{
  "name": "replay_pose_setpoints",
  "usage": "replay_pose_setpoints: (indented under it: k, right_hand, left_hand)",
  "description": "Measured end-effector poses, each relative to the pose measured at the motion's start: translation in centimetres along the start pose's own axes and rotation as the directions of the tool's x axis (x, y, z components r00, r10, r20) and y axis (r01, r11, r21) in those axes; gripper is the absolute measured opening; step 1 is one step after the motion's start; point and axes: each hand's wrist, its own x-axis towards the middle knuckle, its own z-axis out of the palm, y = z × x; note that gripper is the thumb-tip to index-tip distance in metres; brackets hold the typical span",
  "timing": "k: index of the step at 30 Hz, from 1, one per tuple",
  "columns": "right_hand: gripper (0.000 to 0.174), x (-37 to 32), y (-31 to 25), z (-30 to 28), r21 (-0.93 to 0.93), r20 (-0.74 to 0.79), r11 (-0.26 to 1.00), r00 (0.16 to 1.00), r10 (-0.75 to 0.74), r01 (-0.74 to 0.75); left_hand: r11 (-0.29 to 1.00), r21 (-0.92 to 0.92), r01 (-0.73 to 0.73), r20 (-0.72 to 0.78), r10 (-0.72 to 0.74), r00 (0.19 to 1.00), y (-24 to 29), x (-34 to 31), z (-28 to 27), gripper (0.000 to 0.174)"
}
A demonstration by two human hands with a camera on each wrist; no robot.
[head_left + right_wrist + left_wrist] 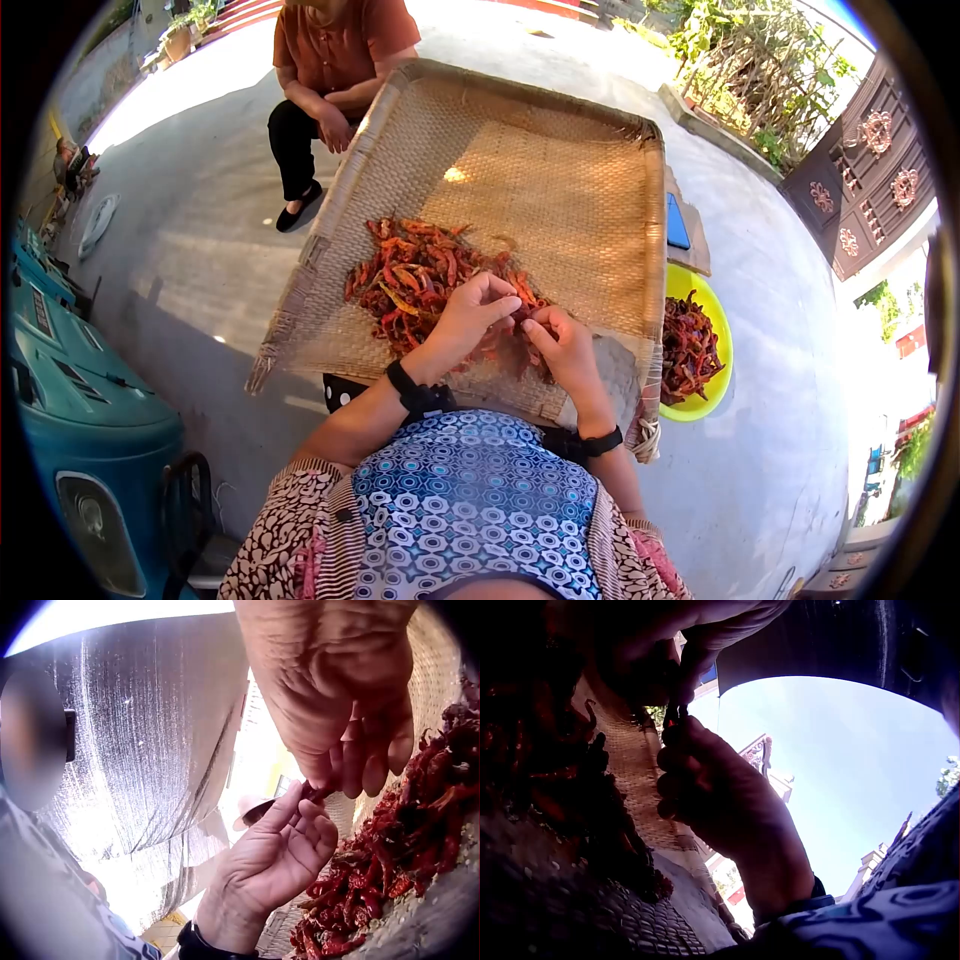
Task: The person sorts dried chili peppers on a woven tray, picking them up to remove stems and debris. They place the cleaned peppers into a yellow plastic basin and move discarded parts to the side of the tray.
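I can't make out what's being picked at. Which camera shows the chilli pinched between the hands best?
The right wrist view: the chilli shows close and lit, pinched between left hand and right hand. In the head view the hands hide it; the left wrist view shows only a dark silhouette.

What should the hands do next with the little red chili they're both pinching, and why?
Probably pull gently apart to snap off its end. The left hand and right hand both pinch one chili, just above the pile on the woven tray. That looks like a two-handed plucking grip, though the stem itself is too small to see.
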Motion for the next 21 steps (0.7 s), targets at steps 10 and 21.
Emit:
replay_pose_setpoints:
  k: [10,21]
  right_hand:
    - [0.016,-0.5,1.5,-1.9,0.219,-0.033,0.974,0.997,0.065,-0.056]
    - [0.023,-2.5,1.7,-5.7,0.490,-0.262,0.871,0.947,0.186,-0.036]
  left_hand:
    - [0.982,-0.105,0.158,0.118,-0.146,0.982,-0.3,0.2,-0.6,0.016]
    - [0.983,0.138,0.118,0.158,-0.140,0.977,-0.2,0.2,0.8,0.016]
